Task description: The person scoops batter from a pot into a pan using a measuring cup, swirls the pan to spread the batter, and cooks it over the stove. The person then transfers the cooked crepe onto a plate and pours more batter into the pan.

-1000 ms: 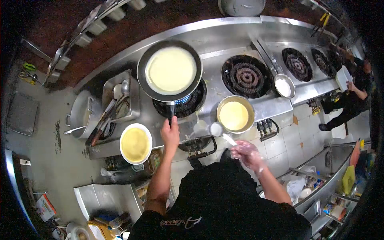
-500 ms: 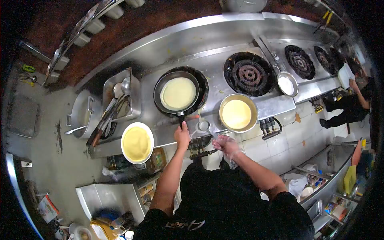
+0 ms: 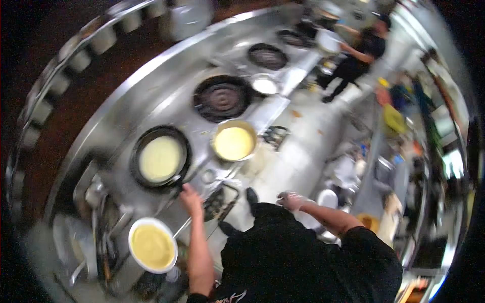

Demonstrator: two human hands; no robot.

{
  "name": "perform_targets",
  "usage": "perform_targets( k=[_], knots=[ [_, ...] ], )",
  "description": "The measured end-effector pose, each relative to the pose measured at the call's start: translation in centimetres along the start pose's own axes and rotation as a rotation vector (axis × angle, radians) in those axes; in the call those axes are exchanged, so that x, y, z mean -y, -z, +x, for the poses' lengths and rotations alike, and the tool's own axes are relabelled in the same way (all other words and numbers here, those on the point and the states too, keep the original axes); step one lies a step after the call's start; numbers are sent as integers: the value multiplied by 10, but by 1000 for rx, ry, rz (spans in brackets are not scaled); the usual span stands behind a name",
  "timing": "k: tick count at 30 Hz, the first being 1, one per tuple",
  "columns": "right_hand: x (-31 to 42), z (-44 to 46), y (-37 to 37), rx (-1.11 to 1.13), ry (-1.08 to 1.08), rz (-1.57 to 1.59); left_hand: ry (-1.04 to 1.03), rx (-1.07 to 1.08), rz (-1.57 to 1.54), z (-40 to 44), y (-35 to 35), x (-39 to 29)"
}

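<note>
Left hand (image 3: 192, 201) apparently closed around the handle (image 3: 179, 181) of a black frying pan (image 3: 139, 174), just beyond the fingertips on the stove (image 3: 201, 145), with a pale round layer (image 3: 160, 159) inside; gripped low on the handle, presumably for control well away from heat. Right hand (image 3: 292, 201), in a clear glove, well apart to the right, fingers seemingly bent; too blurred, cannot tell if fully closed or around anything. Between both hands but farther out, a pot (image 3: 235, 124) of yellow liquid, and just beyond the left hand a small ladle-like thing (image 3: 208, 175), likely set there for easy reach. Left of the left hand and slightly nearer the body, a white bowl (image 3: 132, 247) with yellow contents, presumably off the burners for coolness. Hidden under the pan: most of its burner, any flame included. Hard to make out: utensils (image 3: 96, 193) farther left of the left hand, streaked by blur; likewise another person (image 3: 361, 50) far beyond the right hand, beside a white vessel (image 3: 328, 41).
</note>
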State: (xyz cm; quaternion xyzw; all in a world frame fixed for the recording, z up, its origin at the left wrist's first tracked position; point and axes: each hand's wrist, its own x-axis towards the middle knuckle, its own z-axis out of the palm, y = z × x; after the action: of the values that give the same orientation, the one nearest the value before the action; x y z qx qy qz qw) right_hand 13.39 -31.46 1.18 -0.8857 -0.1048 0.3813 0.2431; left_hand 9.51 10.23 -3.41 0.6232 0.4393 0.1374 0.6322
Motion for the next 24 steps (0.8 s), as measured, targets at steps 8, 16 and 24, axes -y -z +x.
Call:
perform_targets(
  k=[8,16,24],
  knots=[
    [-322,-71,-106,172,316,-605,68,141,-244,19,17,24],
    [-286,-191,-104,-168,-112,-323,-790,-275,530,-55,55,-28],
    [-261,-181,-123,-225,-30,-335,-1168,-190,557,-152,40,-112]
  ],
)
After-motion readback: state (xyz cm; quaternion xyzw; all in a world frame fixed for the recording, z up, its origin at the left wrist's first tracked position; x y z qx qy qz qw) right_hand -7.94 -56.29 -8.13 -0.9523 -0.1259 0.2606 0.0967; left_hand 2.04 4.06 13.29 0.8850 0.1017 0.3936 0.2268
